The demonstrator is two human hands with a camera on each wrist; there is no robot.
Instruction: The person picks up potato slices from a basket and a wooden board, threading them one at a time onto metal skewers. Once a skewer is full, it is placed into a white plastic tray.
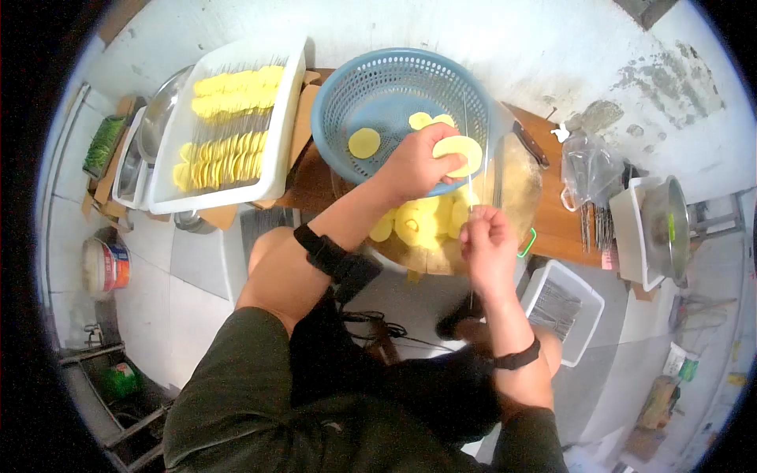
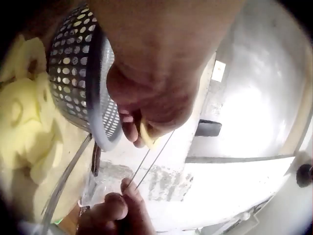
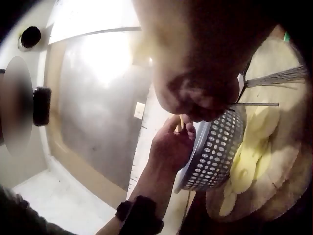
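Observation:
My left hand (image 1: pixel 415 164) pinches a round yellow slice (image 1: pixel 464 154), which looks like potato, above the near rim of a blue perforated colander (image 1: pixel 335 94). Below it, my right hand (image 1: pixel 490 240) grips thin metal skewers (image 1: pixel 471 191). Two thin shafts (image 2: pixel 155 159) run from the right fingertips up to the slice in the left wrist view. Loose slices (image 1: pixel 363 143) lie inside the colander. A heap of the same slices (image 1: pixel 422 223) sits on a round wooden board below the hands. The left fingers partly hide the held slice.
At left, a white tray (image 1: pixel 296 110) holds rows of skewered slices (image 1: pixel 229 158). A knife (image 1: pixel 531 148) and a skewer bundle (image 1: pixel 497 177) lie right of the colander. Farther right are a plastic bag (image 1: pixel 591 169), a metal bowl (image 1: pixel 670 236) and a low white bin (image 1: pixel 587 327) with skewers.

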